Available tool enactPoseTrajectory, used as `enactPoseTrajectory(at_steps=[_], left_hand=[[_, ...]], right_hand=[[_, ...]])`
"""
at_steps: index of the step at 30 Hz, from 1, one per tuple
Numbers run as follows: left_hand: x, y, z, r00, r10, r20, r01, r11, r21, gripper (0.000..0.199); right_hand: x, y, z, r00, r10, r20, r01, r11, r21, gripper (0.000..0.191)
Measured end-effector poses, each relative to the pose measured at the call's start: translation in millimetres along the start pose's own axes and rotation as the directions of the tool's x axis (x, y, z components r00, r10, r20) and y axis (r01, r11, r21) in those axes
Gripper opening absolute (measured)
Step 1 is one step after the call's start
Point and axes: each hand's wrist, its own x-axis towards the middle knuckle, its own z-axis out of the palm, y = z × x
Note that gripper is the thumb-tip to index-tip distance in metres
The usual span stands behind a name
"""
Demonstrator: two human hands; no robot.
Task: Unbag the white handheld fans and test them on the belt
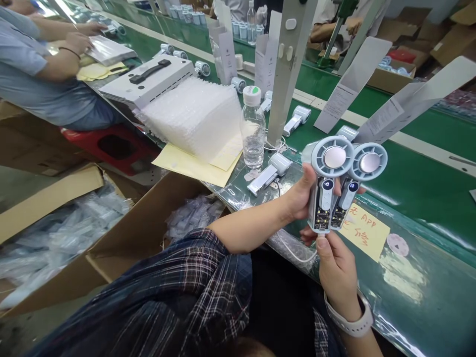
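Note:
Two light-blue handheld fans, a nearer one point(325, 198) and another point(347, 198) beside it, are held upright side by side above the bench. Their round heads face me, with silver discs in the middle. Small displays glow with digits, and bare circuit boards show in the handles. My left hand point(300, 196) is wrapped round the fans from the left and behind; most of its fingers are hidden. At the base of the nearer fan, my right hand point(337, 263) pinches the plug end of a white cable point(297, 255). The plug meets the handle's bottom.
Another fan point(269, 173) lies on the green bench near a water bottle point(254, 134). Left of these are stacked bubble-wrap sheets point(201, 114) and a white case point(148, 79). A yellow note point(366, 230) lies right. Cardboard boxes point(122, 233) stand below; a co-worker point(44, 74) sits left.

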Motion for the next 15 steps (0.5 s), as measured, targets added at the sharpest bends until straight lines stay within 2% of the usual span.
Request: enactPoseTrajectory(at_steps=[2,4,6,7,8,9,11,13,15], left_hand=[[0,1,0.9,0.997,0.009,0.081,-0.012,0.999,0.045,0.092],[0,1,1.3,0.994,0.020,0.110,-0.028,0.997,0.066,0.092],[0,1,1.5,0.993,0.024,0.116,-0.033,0.997,0.076,0.093],[0,1,1.5,0.993,0.026,0.116,-0.035,0.996,0.084,0.093],[0,0,1.5,0.993,0.027,0.114,-0.038,0.995,0.092,0.093],[0,0,1.5,0.993,0.025,0.113,-0.036,0.995,0.095,0.094],[0,-1,1.0,0.993,0.014,0.114,-0.024,0.996,0.087,0.093],[0,-2,0.3,0.994,-0.002,0.111,-0.006,0.998,0.069,0.092],[1,-2,-0.6,0.997,-0.001,0.080,-0.003,0.999,0.053,0.091]], right_hand=[[-1,0,-1,1.000,0.003,0.008,-0.003,1.000,-0.008,0.039],[-3,-1,-3,1.000,-0.012,0.008,0.013,0.998,-0.060,0.040],[-4,-4,-7,0.990,-0.113,-0.087,0.092,0.973,-0.210,0.034],[-3,-7,-8,0.965,-0.212,-0.157,0.156,0.938,-0.308,0.027],[-2,-10,-10,0.922,-0.327,-0.207,0.222,0.885,-0.409,0.020],[0,-13,-11,0.873,-0.435,-0.222,0.281,0.819,-0.501,0.020],[7,-18,-11,0.800,-0.583,-0.143,0.385,0.681,-0.623,0.041],[15,-21,-11,0.771,-0.637,-0.018,0.449,0.564,-0.693,0.052],[22,-21,-11,0.747,-0.663,0.051,0.474,0.478,-0.739,0.055]])
